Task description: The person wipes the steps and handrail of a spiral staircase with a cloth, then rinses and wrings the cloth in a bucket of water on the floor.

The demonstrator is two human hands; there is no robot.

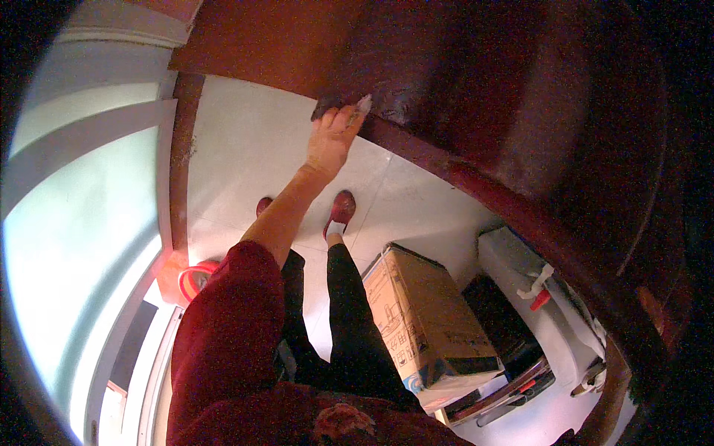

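Observation:
My left hand (333,137) reaches forward at the end of a dark red sleeve, its fingers curled at the edge of a dark red wooden panel (476,89). A small crumpled white piece, like tissue or cloth (365,102), pokes out between thumb and forefinger and touches the wood. The rest of it is hidden by the fingers. A darker, rougher patch of wood lies around the fingertips. My right hand does not show.
Below the panel, a brown cardboard box (428,312) stands on the pale floor, right of my legs. A grey container (513,256) sits beyond it. A bright glazed door (82,215) is at left, near a red round object (197,281). My red shoes (342,208) are on the floor.

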